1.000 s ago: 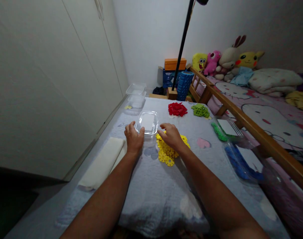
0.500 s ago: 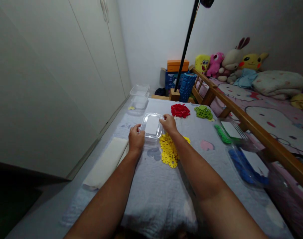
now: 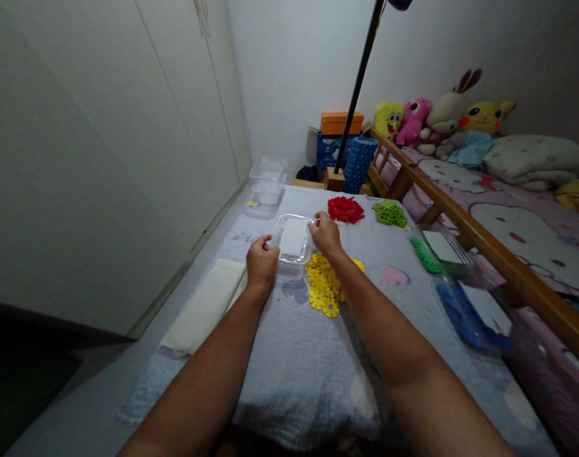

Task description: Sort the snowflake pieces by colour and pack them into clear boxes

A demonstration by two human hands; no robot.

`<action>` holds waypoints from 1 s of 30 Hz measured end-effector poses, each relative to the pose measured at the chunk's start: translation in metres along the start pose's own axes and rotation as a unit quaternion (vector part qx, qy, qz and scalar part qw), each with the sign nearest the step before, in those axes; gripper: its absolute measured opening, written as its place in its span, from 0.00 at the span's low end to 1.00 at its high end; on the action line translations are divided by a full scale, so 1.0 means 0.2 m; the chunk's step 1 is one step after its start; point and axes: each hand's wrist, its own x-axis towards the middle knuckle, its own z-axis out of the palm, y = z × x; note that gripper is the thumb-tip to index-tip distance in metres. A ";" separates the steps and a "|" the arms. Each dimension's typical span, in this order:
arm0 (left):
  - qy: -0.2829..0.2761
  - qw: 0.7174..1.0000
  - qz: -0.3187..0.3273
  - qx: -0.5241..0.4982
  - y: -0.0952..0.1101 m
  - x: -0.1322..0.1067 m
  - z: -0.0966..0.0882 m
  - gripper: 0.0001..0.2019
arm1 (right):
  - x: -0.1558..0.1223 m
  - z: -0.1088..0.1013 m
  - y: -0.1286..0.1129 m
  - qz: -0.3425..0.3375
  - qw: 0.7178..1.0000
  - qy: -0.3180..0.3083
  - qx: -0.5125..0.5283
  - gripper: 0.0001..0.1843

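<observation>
Between my hands stands a clear plastic box [image 3: 293, 259] with a white label showing on its top. My left hand [image 3: 261, 261] grips its left side, with the thumb near the front corner and the fingers behind the rim. At the right rim, my right hand [image 3: 326, 233] pinches the edge with bent fingers; its fingertips are partly hidden. Yellow flower-shaped plastic pieces [image 3: 324, 289] lie in a pile beneath my right wrist, close to the box's front right corner. Past the right hand sits a heap of red pieces [image 3: 345, 209].
Light green pieces [image 3: 389, 213] lie at the far right. Labelled boxes of green pieces [image 3: 426, 255] and blue pieces [image 3: 465, 317] line the right edge beside the wooden bed rail [image 3: 442, 190]. Clear containers [image 3: 268, 170] stand far left; a folded cream cloth [image 3: 206, 304] lies nearer.
The view has shifted slightly. My right hand has edged a little up and right along the box's rim; the left hand keeps its hold and the box has barely moved.
</observation>
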 end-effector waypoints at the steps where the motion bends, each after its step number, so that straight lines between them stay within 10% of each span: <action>1: 0.000 1.000 -0.001 -0.003 0.00 0.00 0.00 0.25 | 0.00 -0.01 -0.01 0.002 1.000 -0.004 -0.011 0.17; 30: 0.014 0.989 0.119 0.089 0.04 -0.02 -0.01 0.18 | -0.05 -0.15 -0.05 -0.053 0.995 -0.087 0.023 0.27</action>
